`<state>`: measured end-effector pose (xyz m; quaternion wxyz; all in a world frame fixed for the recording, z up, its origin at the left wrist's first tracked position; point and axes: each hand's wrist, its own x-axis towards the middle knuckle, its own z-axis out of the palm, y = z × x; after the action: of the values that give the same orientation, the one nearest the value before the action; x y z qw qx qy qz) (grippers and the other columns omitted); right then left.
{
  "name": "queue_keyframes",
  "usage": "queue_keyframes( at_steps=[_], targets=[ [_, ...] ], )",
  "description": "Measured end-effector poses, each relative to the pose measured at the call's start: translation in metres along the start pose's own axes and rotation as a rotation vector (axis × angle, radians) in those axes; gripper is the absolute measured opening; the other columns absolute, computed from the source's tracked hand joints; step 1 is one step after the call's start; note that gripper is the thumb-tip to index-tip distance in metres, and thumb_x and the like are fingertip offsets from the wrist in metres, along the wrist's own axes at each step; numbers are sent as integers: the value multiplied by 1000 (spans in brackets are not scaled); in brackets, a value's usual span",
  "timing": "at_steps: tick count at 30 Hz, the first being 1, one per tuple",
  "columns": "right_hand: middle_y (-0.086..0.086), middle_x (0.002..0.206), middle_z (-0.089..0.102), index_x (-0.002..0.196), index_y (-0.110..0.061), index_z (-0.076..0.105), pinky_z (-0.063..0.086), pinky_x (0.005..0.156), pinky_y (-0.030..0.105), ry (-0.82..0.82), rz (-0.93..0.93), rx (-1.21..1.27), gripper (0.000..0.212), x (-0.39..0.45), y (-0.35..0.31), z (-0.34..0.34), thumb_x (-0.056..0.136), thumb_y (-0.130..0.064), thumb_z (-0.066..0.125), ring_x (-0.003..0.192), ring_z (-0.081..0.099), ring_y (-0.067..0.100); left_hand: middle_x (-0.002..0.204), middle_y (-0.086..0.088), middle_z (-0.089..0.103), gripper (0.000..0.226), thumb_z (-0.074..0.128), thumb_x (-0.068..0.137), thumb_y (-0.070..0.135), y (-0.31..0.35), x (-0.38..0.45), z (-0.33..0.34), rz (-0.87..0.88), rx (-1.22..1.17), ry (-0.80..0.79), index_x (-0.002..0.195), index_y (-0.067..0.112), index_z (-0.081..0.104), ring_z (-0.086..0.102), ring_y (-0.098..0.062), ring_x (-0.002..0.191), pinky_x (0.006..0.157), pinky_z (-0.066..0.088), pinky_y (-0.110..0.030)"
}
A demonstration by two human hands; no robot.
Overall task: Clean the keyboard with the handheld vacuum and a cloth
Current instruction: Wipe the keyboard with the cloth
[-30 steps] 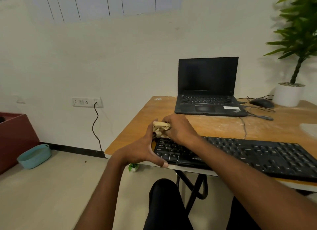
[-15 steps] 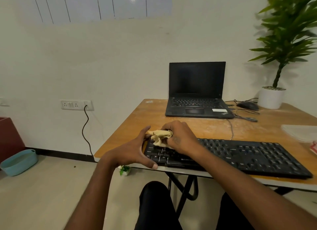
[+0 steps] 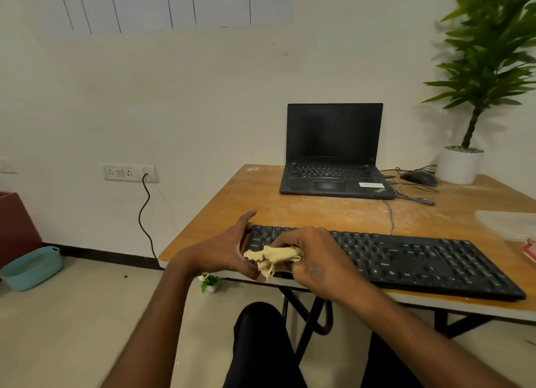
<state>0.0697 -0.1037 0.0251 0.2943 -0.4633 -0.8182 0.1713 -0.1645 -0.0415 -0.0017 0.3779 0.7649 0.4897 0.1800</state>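
A black keyboard [image 3: 406,260] lies along the near edge of the wooden table [image 3: 304,211]. My right hand [image 3: 313,257] is shut on a crumpled beige cloth [image 3: 272,258] and presses it on the keys at the keyboard's near-left corner. My left hand [image 3: 223,248] clasps the keyboard's left end, thumb over the far corner and fingers under the front edge. No handheld vacuum is in view.
An open black laptop [image 3: 333,155] stands at the back of the table, with a mouse [image 3: 419,177], cables and a potted plant [image 3: 461,164] to its right. A clear plastic sheet [image 3: 507,222] lies at the right edge. A teal tub [image 3: 32,267] sits on the floor.
My right hand has dragged the cloth from the keyboard's far-left corner toward its near edge. The left hand keeps its hold on the left end. The view has shifted.
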Motion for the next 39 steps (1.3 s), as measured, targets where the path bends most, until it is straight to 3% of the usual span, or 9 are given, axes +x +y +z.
queue_keyframes(
  at_steps=[2,6,7,11,15,19,26,32,39],
  targets=[
    [-10,78,75,97,-28,80,58,60,37,21,8,23,39,4,1,-2,75,3,72,67,68,6,160,5,34,142,99,71,25,1,0,-2,7,-4,-13,163,45,-7,52,-8,132,99,46,-13],
    [-6,73,73,92,-25,80,53,60,37,22,47,41,28,20,6,-8,76,-2,73,67,66,9,173,10,12,145,97,65,47,4,7,-3,39,5,-44,162,49,-11,22,-15,157,122,29,-29],
    [-6,76,74,93,-24,80,53,62,35,24,64,40,26,25,8,-10,77,-4,74,70,66,9,172,11,14,145,97,64,49,5,10,-2,41,16,-55,162,50,-11,25,-17,156,123,30,-32],
    [-1,87,76,101,-21,80,57,70,34,81,140,-17,29,50,24,-19,81,-3,73,80,67,11,157,9,32,144,100,58,45,6,19,0,23,-1,-65,160,53,-2,51,-14,133,110,47,-28],
    [4,92,77,105,-21,80,57,75,37,130,189,-107,37,61,40,-30,80,3,66,87,67,18,151,14,29,145,96,53,52,6,20,1,28,14,-51,161,48,0,43,-10,134,101,43,-18],
    [-1,92,76,103,-21,80,51,66,31,110,144,-68,37,32,29,-29,79,5,68,85,65,13,150,15,31,145,96,53,54,4,18,2,32,9,-39,162,46,2,47,-5,128,98,44,-15],
    [-8,81,75,100,-24,81,44,53,17,47,43,-11,46,-5,18,-28,72,9,65,70,65,5,152,12,31,141,94,53,58,7,19,0,9,57,-37,164,41,8,45,-9,131,102,44,-22],
    [2,93,77,105,-18,80,59,79,43,178,141,-103,36,56,46,-25,81,5,68,86,67,18,158,11,29,141,94,51,63,6,20,1,-13,86,-33,163,44,11,41,-13,137,116,42,-36],
    [1,92,77,104,-19,80,59,76,42,170,125,-87,39,42,40,-23,78,7,68,85,67,17,159,9,30,141,94,50,67,2,20,2,-2,89,-25,162,46,11,42,-16,139,119,42,-42]
  ],
)
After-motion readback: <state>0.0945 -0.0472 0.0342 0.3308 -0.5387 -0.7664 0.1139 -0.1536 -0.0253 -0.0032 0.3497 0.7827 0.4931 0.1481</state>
